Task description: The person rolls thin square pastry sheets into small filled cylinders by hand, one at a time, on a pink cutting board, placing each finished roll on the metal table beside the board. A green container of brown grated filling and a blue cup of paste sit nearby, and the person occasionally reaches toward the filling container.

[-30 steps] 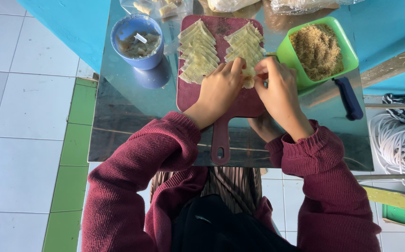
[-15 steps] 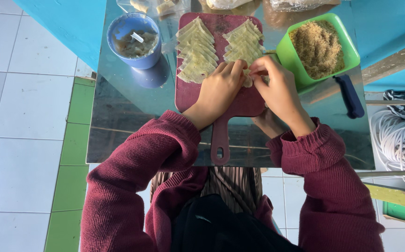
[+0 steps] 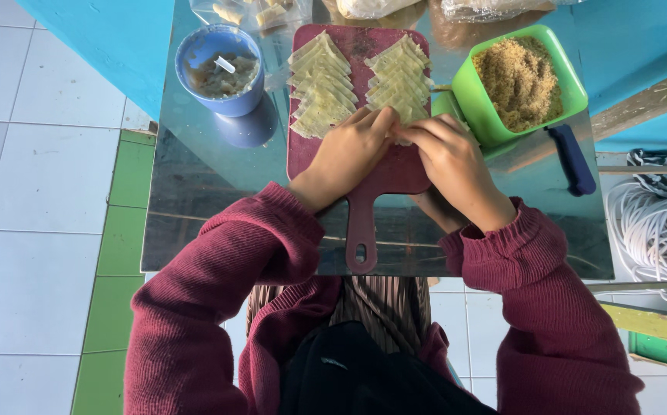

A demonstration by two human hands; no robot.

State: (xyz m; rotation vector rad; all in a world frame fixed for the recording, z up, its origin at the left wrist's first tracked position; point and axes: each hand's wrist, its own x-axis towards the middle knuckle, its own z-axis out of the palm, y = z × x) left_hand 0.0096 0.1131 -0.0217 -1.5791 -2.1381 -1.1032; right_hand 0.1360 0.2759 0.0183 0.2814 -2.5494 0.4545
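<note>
A: Tiled floor in white and green, a blue wall, and a shiny metal table (image 3: 195, 192) with a dark red cutting board (image 3: 395, 173) on it. What are the hands doing?

B: In the head view, the only one, both meet at the near end of the right row. The left hand (image 3: 349, 154) and the right hand (image 3: 449, 157) have their fingertips drawn close together on one pale folded wrapper (image 3: 399, 137), pinched narrow rather than spread.

A: And beyond the fingers?

B: Just past the fingertips lie two rows of folded wrappers (image 3: 322, 84), overlapping like shingles. Right of the right hand's knuckles sits a green container (image 3: 572, 84) of brown crumbly filling; left of the left hand, farther off, a blue cup (image 3: 195, 46) with paste.

A: How would you do the fold well?

B: I'd judge light, even pressure along the edge, both hands holding corners square, so the piece seals without tearing. Keep it clear of the neighbouring row, since the fingers nearly touch it.
</note>
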